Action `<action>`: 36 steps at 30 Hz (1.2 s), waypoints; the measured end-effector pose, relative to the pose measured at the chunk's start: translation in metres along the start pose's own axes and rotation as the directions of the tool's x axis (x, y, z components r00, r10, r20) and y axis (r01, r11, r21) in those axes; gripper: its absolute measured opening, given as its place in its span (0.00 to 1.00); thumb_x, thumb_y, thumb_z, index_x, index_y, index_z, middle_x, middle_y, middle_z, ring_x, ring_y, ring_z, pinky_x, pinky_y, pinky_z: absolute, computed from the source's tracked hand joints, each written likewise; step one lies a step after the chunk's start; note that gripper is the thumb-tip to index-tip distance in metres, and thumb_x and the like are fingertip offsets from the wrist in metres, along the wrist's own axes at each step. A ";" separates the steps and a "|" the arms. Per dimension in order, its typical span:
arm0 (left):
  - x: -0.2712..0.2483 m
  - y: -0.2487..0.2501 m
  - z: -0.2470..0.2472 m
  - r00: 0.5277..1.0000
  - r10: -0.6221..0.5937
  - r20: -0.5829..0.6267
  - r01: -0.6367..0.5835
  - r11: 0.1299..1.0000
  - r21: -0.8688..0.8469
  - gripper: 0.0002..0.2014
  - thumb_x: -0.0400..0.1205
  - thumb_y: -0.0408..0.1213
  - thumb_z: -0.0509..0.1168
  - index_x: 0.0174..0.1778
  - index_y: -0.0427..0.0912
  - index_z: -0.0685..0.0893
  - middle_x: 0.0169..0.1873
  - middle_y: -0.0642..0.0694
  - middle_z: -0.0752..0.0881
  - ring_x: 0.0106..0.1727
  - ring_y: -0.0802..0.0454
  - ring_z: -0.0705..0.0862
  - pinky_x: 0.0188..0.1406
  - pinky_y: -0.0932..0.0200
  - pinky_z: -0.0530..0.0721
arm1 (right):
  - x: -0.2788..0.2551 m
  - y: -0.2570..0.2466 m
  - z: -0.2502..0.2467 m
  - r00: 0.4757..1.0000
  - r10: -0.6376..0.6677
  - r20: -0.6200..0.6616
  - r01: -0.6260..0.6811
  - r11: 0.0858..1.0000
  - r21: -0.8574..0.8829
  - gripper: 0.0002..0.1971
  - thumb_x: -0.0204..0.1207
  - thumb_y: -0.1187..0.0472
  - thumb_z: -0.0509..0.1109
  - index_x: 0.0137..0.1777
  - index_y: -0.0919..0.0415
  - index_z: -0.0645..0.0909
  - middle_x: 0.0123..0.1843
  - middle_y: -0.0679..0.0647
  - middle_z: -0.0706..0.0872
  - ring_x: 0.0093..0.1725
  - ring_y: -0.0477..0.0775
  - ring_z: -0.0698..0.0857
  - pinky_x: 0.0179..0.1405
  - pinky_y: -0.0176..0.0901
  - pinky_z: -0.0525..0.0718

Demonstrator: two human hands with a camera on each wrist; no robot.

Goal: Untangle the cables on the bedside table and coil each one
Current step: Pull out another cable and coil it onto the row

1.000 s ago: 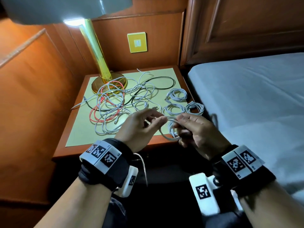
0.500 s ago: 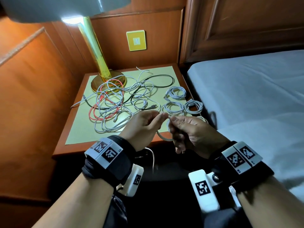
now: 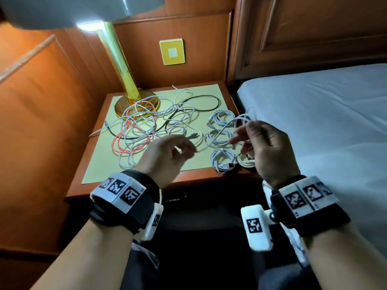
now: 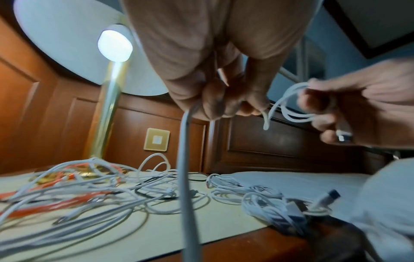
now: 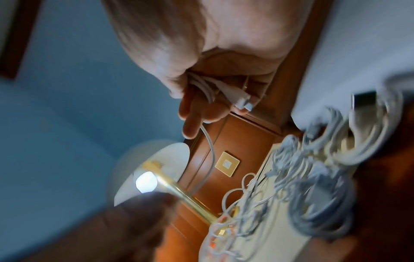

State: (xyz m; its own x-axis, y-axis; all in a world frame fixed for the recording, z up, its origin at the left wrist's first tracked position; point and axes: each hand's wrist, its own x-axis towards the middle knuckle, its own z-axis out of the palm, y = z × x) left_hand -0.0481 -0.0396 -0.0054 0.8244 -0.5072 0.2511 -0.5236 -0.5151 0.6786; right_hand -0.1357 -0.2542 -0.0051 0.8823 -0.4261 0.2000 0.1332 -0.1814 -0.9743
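A tangle of white, red and black cables (image 3: 146, 126) lies on the bedside table (image 3: 88, 191) near the lamp base. Several coiled white cables (image 3: 222, 118) sit along the table's right side. My right hand (image 3: 243, 137) is raised over those coils and grips a few loops of a white cable (image 3: 228, 124) with its plug (image 5: 243, 104) between the fingers. My left hand (image 3: 186, 149) hovers over the table's front, fingers curled on the same white cable (image 4: 186, 159), which drops from it towards my wrist.
A brass lamp (image 3: 136, 103) stands at the table's back left, its shade overhead. Wood panelling closes the left and back. A bed with a white sheet (image 3: 314, 122) lies directly to the right. A pale mat (image 3: 100, 160) covers the tabletop.
The hands were together at the table's front edge; now they have drawn apart. The right hand has risen over the coils with cable loops, and another coil lies at the front right.
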 end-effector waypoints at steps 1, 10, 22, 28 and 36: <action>-0.002 0.005 0.003 0.998 0.036 0.054 -0.035 0.999 -0.007 0.08 0.79 0.32 0.75 0.41 0.52 0.91 0.30 0.66 0.84 0.29 0.65 0.78 0.30 0.76 0.70 | -0.002 0.000 0.003 0.998 -0.043 0.039 0.047 0.994 -0.099 0.15 0.89 0.56 0.61 0.48 0.61 0.87 0.41 0.50 0.93 0.31 0.37 0.84 0.33 0.27 0.78; -0.003 0.025 0.008 0.995 0.067 0.073 -0.032 0.918 -0.395 0.09 0.78 0.29 0.75 0.42 0.50 0.91 0.38 0.46 0.92 0.42 0.41 0.90 0.50 0.42 0.88 | -0.012 0.008 0.029 0.851 0.278 0.446 -0.325 0.945 0.031 0.16 0.90 0.60 0.57 0.42 0.59 0.82 0.27 0.54 0.85 0.20 0.49 0.72 0.19 0.38 0.66; -0.001 0.013 0.010 0.997 0.056 0.062 -0.049 0.993 -0.106 0.21 0.80 0.58 0.63 0.48 0.43 0.89 0.25 0.47 0.77 0.26 0.56 0.70 0.29 0.58 0.72 | -0.015 -0.013 0.024 0.755 0.444 0.483 -0.616 0.732 0.290 0.24 0.80 0.44 0.63 0.25 0.52 0.66 0.25 0.50 0.61 0.23 0.48 0.57 0.23 0.41 0.56; -0.004 0.026 0.011 0.991 0.034 0.130 -0.023 0.996 -0.085 0.27 0.80 0.62 0.59 0.38 0.39 0.84 0.22 0.55 0.70 0.24 0.59 0.68 0.26 0.63 0.65 | -0.013 -0.010 0.024 0.801 0.437 0.411 -0.582 0.730 0.359 0.23 0.74 0.41 0.67 0.27 0.52 0.62 0.22 0.47 0.61 0.21 0.47 0.58 0.23 0.40 0.60; -0.005 0.028 0.019 0.987 0.021 0.157 -0.027 0.999 0.031 0.18 0.89 0.44 0.59 0.41 0.34 0.80 0.31 0.40 0.79 0.32 0.45 0.74 0.31 0.54 0.71 | -0.013 -0.009 0.029 0.806 0.462 0.370 -0.579 0.746 0.329 0.23 0.83 0.42 0.62 0.29 0.53 0.66 0.23 0.48 0.63 0.24 0.49 0.60 0.29 0.45 0.63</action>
State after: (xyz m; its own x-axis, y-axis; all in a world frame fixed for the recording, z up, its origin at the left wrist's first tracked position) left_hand -0.0712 -0.0650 -0.0009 0.7691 -0.6202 0.1543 -0.5517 -0.5225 0.6501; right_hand -0.1354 -0.2212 -0.0018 0.9397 -0.0991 -0.3273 -0.2627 0.4033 -0.8765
